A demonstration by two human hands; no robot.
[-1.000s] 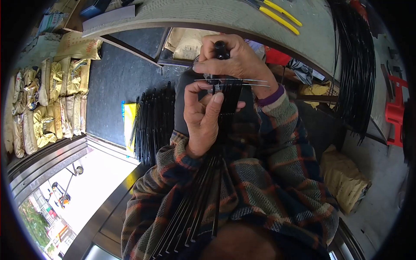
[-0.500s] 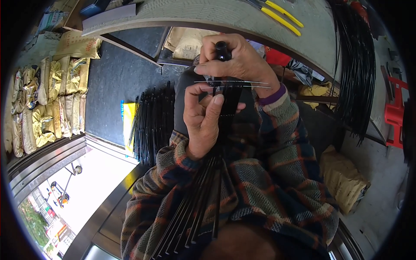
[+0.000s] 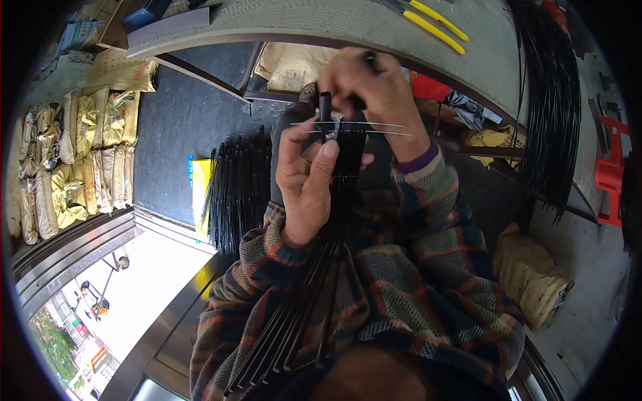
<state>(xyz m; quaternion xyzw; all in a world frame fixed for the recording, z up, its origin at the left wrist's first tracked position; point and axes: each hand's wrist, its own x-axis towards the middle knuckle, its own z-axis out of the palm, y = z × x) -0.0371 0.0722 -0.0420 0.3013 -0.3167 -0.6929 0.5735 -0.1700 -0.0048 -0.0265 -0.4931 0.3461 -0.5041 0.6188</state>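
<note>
Your left hand (image 3: pixel 306 187) has its grip closed on a flat bundle of black strips (image 3: pixel 349 157), thumb laid across the near face and the other fingers bent around behind. The bundle is in front of your chest, with the table edge beyond it. Two thin wires (image 3: pixel 388 125) run crosswise at its upper end, one just above the other, sticking out on both sides. A short black tube (image 3: pixel 325 107) points up beside the bundle, just past your left fingers.

Your right hand (image 3: pixel 378 83) is over the far side of the bundle, near the tube, and blurred. Its fingers are curled and a dark round end (image 3: pixel 370 61) shows at the top of the hand; you cannot tell from this how tightly that grip is closed. A purple cuff (image 3: pixel 420 159) rings that wrist.

More black rods (image 3: pixel 287 321) fan out down your lap over the plaid jacket (image 3: pixel 441 267). To your left, a thick row of black sticks (image 3: pixel 237 194) stands by a yellow packet (image 3: pixel 201 194). Yellow-handled pliers (image 3: pixel 438 28) lie on the table (image 3: pixel 321 20), and long black strands (image 3: pixel 548 107) hang at its right end.
</note>
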